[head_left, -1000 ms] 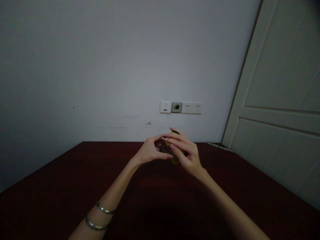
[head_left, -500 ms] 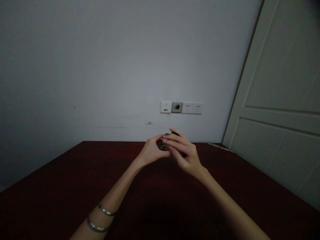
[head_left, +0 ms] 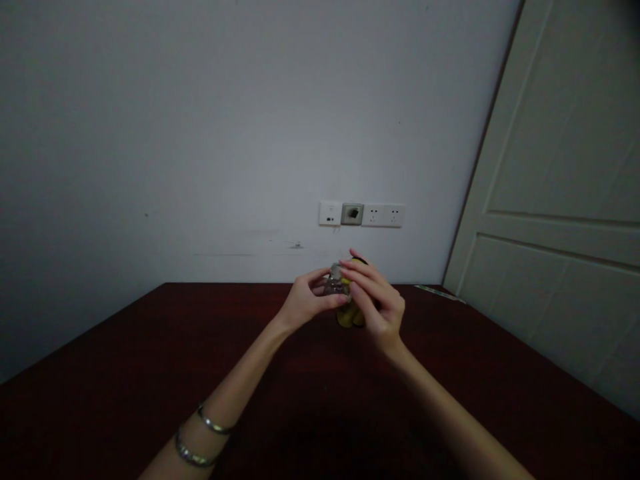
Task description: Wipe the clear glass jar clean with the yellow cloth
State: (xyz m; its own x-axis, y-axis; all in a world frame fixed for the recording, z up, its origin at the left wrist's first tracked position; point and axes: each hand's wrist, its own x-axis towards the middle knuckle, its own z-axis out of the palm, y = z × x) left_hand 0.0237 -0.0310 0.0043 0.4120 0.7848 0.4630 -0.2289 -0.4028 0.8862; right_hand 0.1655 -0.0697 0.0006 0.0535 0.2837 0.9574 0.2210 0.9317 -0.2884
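Above the dark red table, my left hand (head_left: 305, 303) has its thumb and fingers closed round a small clear, glass-like object (head_left: 336, 287) with a greyish top. Its exact kind is too dim and too covered to make out. My right hand (head_left: 377, 300) grips a yellow piece with a dark edge (head_left: 350, 316), which looks soft and folded and hangs below the fingers. The yellow piece meets the right side of the clear object, and both hands nearly touch there. My right fingers hide much of both things.
The dark red table (head_left: 200, 360) runs back to a pale wall (head_left: 225, 133) with several socket plates (head_left: 383, 215). A flat, thin strip (head_left: 440, 293) lies at the far right edge. A panelled door (head_left: 560, 200) stands on the right.
The clear object has turned in my hands, and its greyish top now shows upward. My right hand has shifted slightly right, and more of the yellow piece shows below.
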